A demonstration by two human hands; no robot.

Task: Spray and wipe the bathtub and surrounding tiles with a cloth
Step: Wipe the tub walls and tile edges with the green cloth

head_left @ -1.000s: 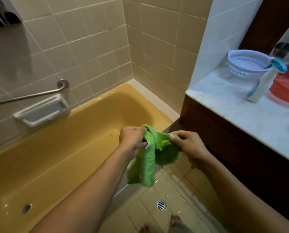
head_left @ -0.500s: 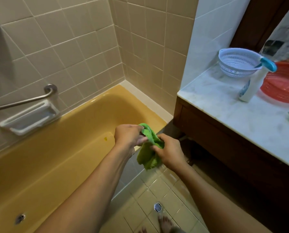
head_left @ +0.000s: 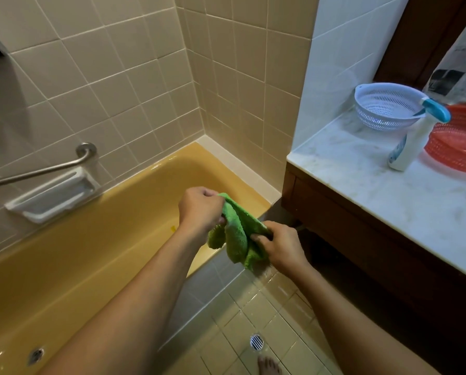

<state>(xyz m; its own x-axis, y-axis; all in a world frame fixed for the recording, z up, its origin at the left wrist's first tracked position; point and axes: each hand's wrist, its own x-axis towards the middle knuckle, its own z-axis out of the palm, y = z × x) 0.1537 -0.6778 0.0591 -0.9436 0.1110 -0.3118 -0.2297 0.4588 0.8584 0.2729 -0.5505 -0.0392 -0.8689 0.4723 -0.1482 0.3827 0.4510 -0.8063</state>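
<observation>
Green terry cloth (head_left: 237, 239): bunched, held in the air over the near rim of the tub (head_left: 96, 255), at its right end. Left hand (head_left: 199, 209): fingers clenched on the upper fold. Right hand (head_left: 283, 247): fingers clenched on the lower fold, thumb across the pile. Both grasp the same cloth, which sags between them and trails below the right hand.

Yellow tub: dry-looking, drain (head_left: 36, 355) at the near left. Beige wall tiles (head_left: 112, 77) behind and at the end. Grab bar (head_left: 50, 169) and white soap dish (head_left: 53, 196) on the long wall. Floor tiles (head_left: 253, 315) below, with a round drain (head_left: 256, 341).

Marble bench (head_left: 389, 190), right: white spray bottle (head_left: 416, 142) with blue trigger, leaning; white colander (head_left: 386, 105); red basket (head_left: 462, 142).

Step in hand, as judged: folding or wringing the cloth into a pad. To do it well: gather loose corners into the palm so none drag, keep a flat face outward, work over the tub so drips fall inside. The bottle is well apart from both hands, so one hand must release to fetch it.

Not made out: whether the cloth is wet; whether any surface has been sprayed or wiped; label on the bottle; small yellow speck in the tub by the left wrist. Cut off: tub's left end, bench's far side, basket's right edge.
</observation>
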